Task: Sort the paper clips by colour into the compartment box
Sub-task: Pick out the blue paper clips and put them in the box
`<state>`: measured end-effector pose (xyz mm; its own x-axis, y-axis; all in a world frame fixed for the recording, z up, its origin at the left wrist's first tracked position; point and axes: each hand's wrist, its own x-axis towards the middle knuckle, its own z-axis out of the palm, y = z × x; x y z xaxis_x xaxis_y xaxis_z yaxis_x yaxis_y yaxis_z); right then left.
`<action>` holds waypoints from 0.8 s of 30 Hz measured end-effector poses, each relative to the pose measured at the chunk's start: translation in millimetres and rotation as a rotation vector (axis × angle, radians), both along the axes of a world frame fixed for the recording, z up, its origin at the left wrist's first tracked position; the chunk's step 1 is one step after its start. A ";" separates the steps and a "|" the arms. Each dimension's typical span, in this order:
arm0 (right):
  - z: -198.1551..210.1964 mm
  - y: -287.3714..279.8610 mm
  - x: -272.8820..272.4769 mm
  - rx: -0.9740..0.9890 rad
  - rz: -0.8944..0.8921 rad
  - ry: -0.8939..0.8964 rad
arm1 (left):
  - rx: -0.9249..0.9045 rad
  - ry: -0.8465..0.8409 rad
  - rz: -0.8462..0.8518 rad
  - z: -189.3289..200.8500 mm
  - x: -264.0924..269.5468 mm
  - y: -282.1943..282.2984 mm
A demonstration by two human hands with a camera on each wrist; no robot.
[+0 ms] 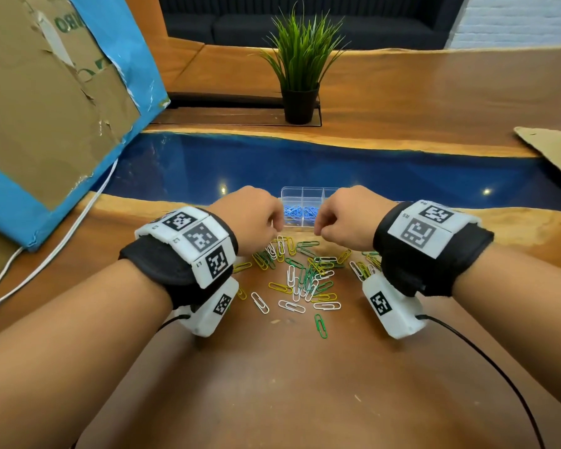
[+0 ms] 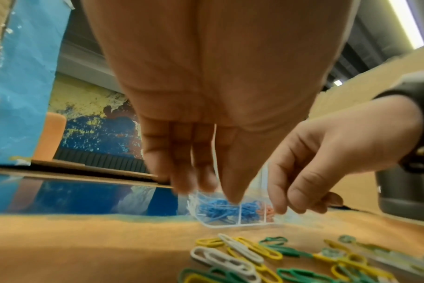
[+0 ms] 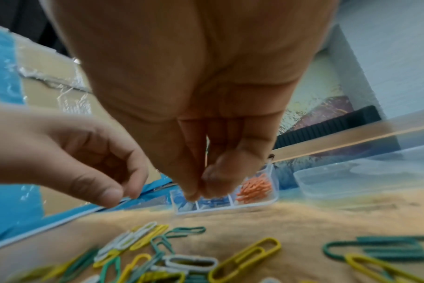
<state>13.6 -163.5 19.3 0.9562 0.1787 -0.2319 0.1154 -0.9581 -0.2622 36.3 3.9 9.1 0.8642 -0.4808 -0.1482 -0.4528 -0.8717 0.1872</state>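
Observation:
A clear compartment box (image 1: 308, 192) stands at the edge of the table's blue strip. It holds blue clips (image 1: 300, 212) and orange clips (image 3: 254, 189). Loose white, yellow and green paper clips (image 1: 305, 273) lie scattered on the wood just in front of it. Both hands hover side by side over the box's near edge, above the pile. My left hand (image 1: 277, 222) points its fingers down and pinches a thin white clip (image 2: 217, 153), seen edge-on. My right hand (image 1: 318, 226) has thumb and fingertips pressed together; only a thin orange sliver (image 3: 207, 151) of a clip shows between them.
A potted plant (image 1: 300, 105) stands behind the blue strip (image 1: 370, 170). A big cardboard panel edged in blue (image 1: 46, 108) leans at the left, with a white cable (image 1: 55, 247) beside it. More cardboard (image 1: 551, 147) lies at the right. A clear lid (image 3: 351, 178) lies right of the box.

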 end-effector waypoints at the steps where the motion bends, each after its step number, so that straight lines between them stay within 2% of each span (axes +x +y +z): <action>1: -1.8 4.2 0.7 -0.026 0.017 -0.012 | 0.046 0.015 0.003 1.1 -0.2 -0.6; 7: -15.5 25.8 11.1 -0.182 0.078 -0.037 | 0.202 0.064 -0.051 1.3 -7.2 -2.9; 14: -19.8 25.2 14.9 -0.270 0.100 0.012 | 0.211 0.026 -0.078 -0.1 -5.1 -0.1; 19: -21.8 17.8 10.1 -0.244 0.079 0.052 | 0.245 0.000 -0.183 -1.2 -2.9 -0.9; 24: -19.3 15.4 12.1 -0.184 0.066 0.004 | 0.261 -0.010 -0.239 -1.8 -3.2 -2.9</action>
<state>25.6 -148.1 0.0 0.9429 0.1954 -0.2699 0.1791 -0.9802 -0.0838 33.0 1.0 7.3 0.7339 -0.6168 -0.2846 -0.6505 -0.7587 -0.0332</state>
